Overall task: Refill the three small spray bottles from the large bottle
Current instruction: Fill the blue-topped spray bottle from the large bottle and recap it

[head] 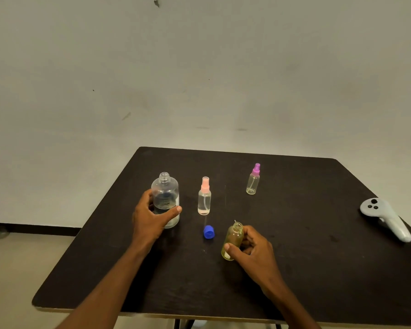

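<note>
Hands grip: left (152, 218) large bottle (166, 198); right (254, 251) uncapped small bottle (233, 241).

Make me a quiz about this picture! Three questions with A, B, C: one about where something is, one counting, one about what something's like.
1. The large bottle is:
A. capped
B. open at the neck
C. lying down

2. Where is the blue cap?
A. on the table
B. in a hand
C. on the floor

3. How many small bottles wear spray tops?
A. one
B. two
C. three

Answers:
1 B: its threaded neck is bare as the left hand holds it upright.
2 A: it lies on the table between the hands.
3 B: the pink top and the purple top. The yellow bottle in the right hand has none.
</note>
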